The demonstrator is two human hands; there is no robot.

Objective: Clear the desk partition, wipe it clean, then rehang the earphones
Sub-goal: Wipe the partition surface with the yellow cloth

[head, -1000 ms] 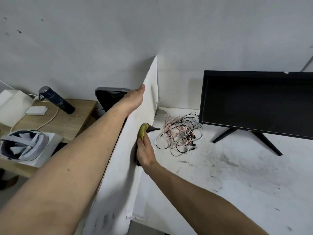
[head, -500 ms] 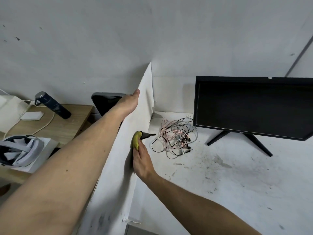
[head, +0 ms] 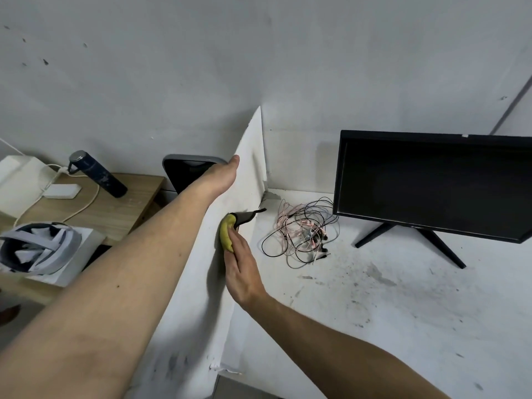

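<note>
Wiping partition (head: 201, 283): R hand (head: 241, 272) flat, fingers straight, pressing yellow cloth (head: 226, 231); L hand (head: 221, 175) steadying top edge, grip state unclear. Risk: hard push flexes panel, knocks earphones (head: 299, 231) on desk (head: 403, 312).

A black flat monitor (head: 434, 185) on splayed legs is set on the stained white desk (head: 403, 312); a dark blue cylindrical bottle (head: 99, 175) is laid on the wooden side table (head: 115, 208).

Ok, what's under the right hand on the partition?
A yellow cloth, pressed against the partition by the right hand. Only its top end shows; the rest, and the surface beneath, is covered.
</note>
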